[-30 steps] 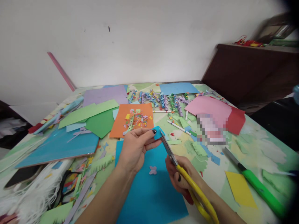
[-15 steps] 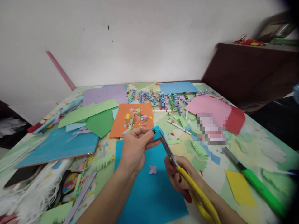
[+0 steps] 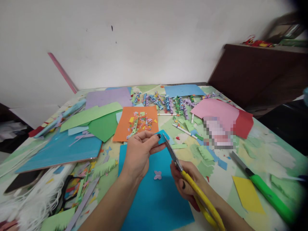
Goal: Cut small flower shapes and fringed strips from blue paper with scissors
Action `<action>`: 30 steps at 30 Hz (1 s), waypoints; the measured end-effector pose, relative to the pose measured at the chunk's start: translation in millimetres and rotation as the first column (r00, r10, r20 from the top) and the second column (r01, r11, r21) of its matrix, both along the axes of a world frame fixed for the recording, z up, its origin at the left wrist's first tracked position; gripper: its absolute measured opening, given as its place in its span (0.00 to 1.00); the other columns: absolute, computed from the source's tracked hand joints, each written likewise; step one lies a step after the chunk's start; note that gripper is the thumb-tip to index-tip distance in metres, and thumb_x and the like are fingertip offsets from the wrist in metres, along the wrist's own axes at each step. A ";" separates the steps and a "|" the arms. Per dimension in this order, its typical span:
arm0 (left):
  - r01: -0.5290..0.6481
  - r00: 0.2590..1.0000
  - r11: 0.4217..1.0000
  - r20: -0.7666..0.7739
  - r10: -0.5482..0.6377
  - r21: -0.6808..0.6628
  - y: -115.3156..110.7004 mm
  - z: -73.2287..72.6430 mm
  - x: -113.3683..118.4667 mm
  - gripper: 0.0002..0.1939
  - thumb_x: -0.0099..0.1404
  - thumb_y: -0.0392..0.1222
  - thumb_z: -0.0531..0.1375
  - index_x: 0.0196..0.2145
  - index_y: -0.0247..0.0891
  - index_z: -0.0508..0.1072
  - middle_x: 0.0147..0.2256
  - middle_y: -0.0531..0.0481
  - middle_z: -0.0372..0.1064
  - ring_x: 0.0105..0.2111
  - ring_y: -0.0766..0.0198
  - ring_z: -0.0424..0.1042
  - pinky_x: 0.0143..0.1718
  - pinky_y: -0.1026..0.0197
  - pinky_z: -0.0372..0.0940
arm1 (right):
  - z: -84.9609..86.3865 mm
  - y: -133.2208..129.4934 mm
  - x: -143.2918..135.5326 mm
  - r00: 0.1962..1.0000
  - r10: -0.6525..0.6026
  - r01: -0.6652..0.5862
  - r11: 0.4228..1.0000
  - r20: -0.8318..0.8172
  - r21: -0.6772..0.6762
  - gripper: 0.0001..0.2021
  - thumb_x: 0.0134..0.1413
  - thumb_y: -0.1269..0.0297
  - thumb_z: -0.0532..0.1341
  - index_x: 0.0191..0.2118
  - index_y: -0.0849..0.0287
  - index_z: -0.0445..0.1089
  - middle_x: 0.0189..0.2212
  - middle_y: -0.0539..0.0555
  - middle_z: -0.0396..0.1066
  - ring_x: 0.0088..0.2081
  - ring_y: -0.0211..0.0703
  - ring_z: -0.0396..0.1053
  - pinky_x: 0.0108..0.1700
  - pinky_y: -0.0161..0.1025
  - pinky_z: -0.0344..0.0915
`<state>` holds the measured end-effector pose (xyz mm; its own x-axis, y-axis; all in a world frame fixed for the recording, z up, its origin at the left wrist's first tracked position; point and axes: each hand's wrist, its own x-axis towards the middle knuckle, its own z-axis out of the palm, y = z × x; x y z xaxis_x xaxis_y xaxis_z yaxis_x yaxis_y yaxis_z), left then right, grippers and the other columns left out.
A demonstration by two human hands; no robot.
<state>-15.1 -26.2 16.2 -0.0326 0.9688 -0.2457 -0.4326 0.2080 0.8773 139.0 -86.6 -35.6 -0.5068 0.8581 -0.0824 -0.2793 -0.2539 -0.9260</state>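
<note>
My left hand [image 3: 139, 154] pinches a small piece of blue paper [image 3: 163, 136] between thumb and fingers, held above a large blue sheet [image 3: 154, 195]. My right hand [image 3: 186, 184] grips yellow-handled scissors [image 3: 190, 181], whose metal blades point up and left and meet the edge of the small blue piece. A small lilac paper butterfly [image 3: 157, 175] lies on the blue sheet between my two hands.
An orange sheet [image 3: 136, 120] strewn with scraps lies behind my hands. Green, lilac, pink and red sheets, curled paper bits [image 3: 166, 102] and pens cover the table. A green-handled craft knife [image 3: 262, 187] and yellow paper [image 3: 247, 194] lie at the right. A dark cabinet [image 3: 260, 73] stands beyond.
The scissor blades have shifted slightly further along the small blue piece; both hands otherwise stay in place.
</note>
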 end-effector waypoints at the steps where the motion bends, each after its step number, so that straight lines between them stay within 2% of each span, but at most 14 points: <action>1: 0.001 1.000 1.000 0.000 -0.001 -0.002 0.2 0.0 -0.1 0.09 0.47 0.37 0.68 0.23 0.32 0.71 0.24 0.49 0.73 0.28 0.59 0.76 0.33 0.57 0.73 | 0.5 -0.2 -0.3 1.000 0.000 0.000 1.000 0.001 -0.012 0.23 0.45 0.47 0.66 0.25 0.56 0.53 0.15 0.39 0.48 0.12 0.26 0.45 0.12 0.26 0.41; 5: 0.004 1.000 1.000 0.014 -0.004 -0.012 0.7 0.0 -0.5 0.09 0.46 0.36 0.68 0.22 0.32 0.71 0.23 0.50 0.73 0.28 0.59 0.76 0.32 0.57 0.72 | 3.7 -1.5 -2.7 0.999 -0.039 0.038 0.996 -0.016 -0.075 0.25 0.41 0.47 0.68 0.25 0.56 0.53 0.16 0.39 0.49 0.12 0.25 0.43 0.12 0.25 0.41; 10: 0.013 1.000 1.000 0.024 -0.012 -0.021 0.6 0.8 -0.6 0.09 0.47 0.36 0.68 0.22 0.31 0.71 0.23 0.49 0.73 0.28 0.60 0.76 0.31 0.60 0.72 | 4.4 -2.4 -4.3 0.999 -0.042 0.039 0.995 -0.028 -0.088 0.23 0.45 0.50 0.68 0.25 0.56 0.52 0.16 0.39 0.47 0.13 0.24 0.41 0.11 0.24 0.41; 13: 0.012 1.000 1.000 0.024 -0.011 -0.021 0.7 0.7 -0.4 0.09 0.47 0.36 0.68 0.22 0.31 0.71 0.23 0.49 0.72 0.27 0.60 0.75 0.31 0.59 0.72 | -2.3 -0.6 -2.8 0.999 -0.041 0.039 0.998 -0.028 -0.052 0.22 0.46 0.51 0.67 0.26 0.56 0.52 0.15 0.38 0.46 0.12 0.24 0.43 0.11 0.25 0.41; 16: 0.010 1.000 1.000 0.026 -0.009 -0.019 1.1 0.1 0.1 0.09 0.47 0.36 0.68 0.22 0.31 0.71 0.23 0.50 0.72 0.27 0.60 0.75 0.32 0.58 0.73 | -11.0 3.0 -0.5 1.000 0.028 -0.027 0.999 -0.005 0.035 0.23 0.45 0.50 0.67 0.26 0.56 0.52 0.16 0.39 0.48 0.11 0.26 0.49 0.11 0.26 0.44; 19: 0.002 1.000 1.000 0.012 -0.002 -0.024 0.8 0.1 0.8 0.09 0.46 0.37 0.68 0.22 0.31 0.71 0.23 0.50 0.72 0.27 0.60 0.75 0.32 0.58 0.72 | -13.9 5.0 0.9 0.999 0.044 -0.046 0.996 0.023 0.075 0.23 0.46 0.49 0.66 0.26 0.55 0.51 0.15 0.39 0.48 0.11 0.27 0.50 0.11 0.27 0.45; 23: 0.001 1.000 1.000 0.008 -0.001 -0.024 -0.2 0.6 1.0 0.09 0.46 0.37 0.69 0.22 0.32 0.71 0.23 0.50 0.72 0.27 0.59 0.76 0.32 0.58 0.72 | -7.3 2.9 0.2 1.000 0.003 -0.004 0.998 0.011 0.060 0.22 0.48 0.47 0.64 0.26 0.56 0.52 0.13 0.38 0.49 0.11 0.27 0.47 0.12 0.27 0.44; 30: 0.007 1.000 1.000 0.006 -0.007 -0.015 1.1 0.7 1.2 0.10 0.46 0.38 0.69 0.23 0.31 0.73 0.24 0.48 0.73 0.29 0.58 0.76 0.35 0.56 0.73 | 1.7 -0.4 -1.3 1.000 -0.018 0.019 1.000 0.004 -0.007 0.22 0.46 0.49 0.66 0.26 0.56 0.53 0.13 0.38 0.46 0.12 0.27 0.45 0.12 0.27 0.41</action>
<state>-13.9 -25.1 16.9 -0.0245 0.9653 -0.2600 -0.4359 0.2237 0.8718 137.7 -87.0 -33.9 -0.4905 0.8668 -0.0900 -0.2805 -0.2548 -0.9254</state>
